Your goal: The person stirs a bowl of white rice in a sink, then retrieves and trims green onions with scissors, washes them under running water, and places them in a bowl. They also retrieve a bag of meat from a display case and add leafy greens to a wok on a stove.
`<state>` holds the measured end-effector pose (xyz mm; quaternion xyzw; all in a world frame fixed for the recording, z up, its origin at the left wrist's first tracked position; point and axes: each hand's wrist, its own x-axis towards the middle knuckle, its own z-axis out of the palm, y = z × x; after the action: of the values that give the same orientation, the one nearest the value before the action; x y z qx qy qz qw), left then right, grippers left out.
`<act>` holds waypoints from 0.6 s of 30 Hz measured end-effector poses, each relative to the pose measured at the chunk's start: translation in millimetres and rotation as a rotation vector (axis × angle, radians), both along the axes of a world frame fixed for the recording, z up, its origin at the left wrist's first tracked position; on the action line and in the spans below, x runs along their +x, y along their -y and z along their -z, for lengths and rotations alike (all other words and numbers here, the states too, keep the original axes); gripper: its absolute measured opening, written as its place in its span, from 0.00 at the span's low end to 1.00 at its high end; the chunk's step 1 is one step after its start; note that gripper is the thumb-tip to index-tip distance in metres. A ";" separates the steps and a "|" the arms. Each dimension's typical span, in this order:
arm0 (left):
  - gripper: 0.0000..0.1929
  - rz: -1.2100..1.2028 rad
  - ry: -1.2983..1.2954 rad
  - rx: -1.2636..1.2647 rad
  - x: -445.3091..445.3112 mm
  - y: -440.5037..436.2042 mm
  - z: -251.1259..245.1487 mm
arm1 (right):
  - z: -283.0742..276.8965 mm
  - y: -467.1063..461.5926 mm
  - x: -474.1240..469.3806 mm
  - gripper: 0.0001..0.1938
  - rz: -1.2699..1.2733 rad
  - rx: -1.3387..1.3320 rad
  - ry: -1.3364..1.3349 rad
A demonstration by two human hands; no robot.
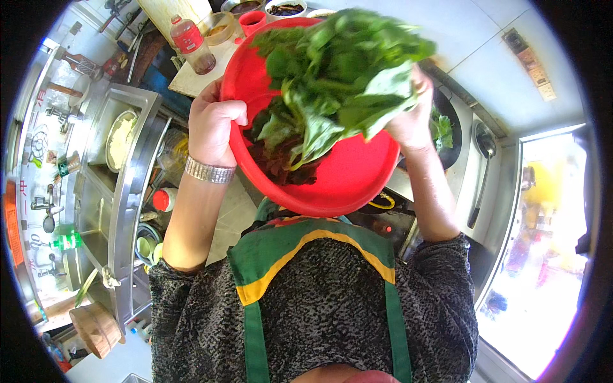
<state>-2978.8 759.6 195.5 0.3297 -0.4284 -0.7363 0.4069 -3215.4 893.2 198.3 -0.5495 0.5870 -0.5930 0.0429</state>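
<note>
My left hand [215,124] grips the left rim of a red plastic basin [354,177], with the thumb over its edge. A large bunch of leafy greens [340,81] fills the basin's upper part and rises above it, slightly blurred. My right hand [413,112] is at the right side of the bunch, closed on its leaves; the fingertips are partly hidden behind them. Darker reddish-purple leaves [282,160] lie in the basin under the greens. To the right, a dark wok [450,143] holds some green leaves [440,128].
A plastic bottle with a red label [191,43] and a red cup [252,21] stand on the counter ahead. A metal ladle [481,167] lies right of the wok. At left are steel sinks [136,158] with a bowl of pale food [122,139]; a wooden bucket [96,330] stands lower left.
</note>
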 end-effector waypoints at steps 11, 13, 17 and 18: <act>0.28 -0.040 0.058 -0.081 -23.4 -25.5 -2.3 | -48.8 -74.9 -155.9 0.11 0.476 -0.233 0.481; 0.28 -0.014 0.027 -0.102 -21.2 -27.5 1.0 | -44.8 -90.5 -186.1 0.11 0.435 -0.184 0.313; 0.29 0.003 0.143 -0.127 -8.4 -30.0 4.6 | 8.9 -116.7 -244.7 0.14 0.547 0.027 0.205; 0.29 -0.009 0.141 -0.122 -6.0 -31.7 5.0 | 32.2 -120.9 -260.5 0.17 0.642 0.151 0.016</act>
<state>-2984.8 791.3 190.5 0.3570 -0.4985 -0.6822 0.3983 -3475.8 1014.1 166.2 -0.3271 0.7721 -0.5355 -0.1011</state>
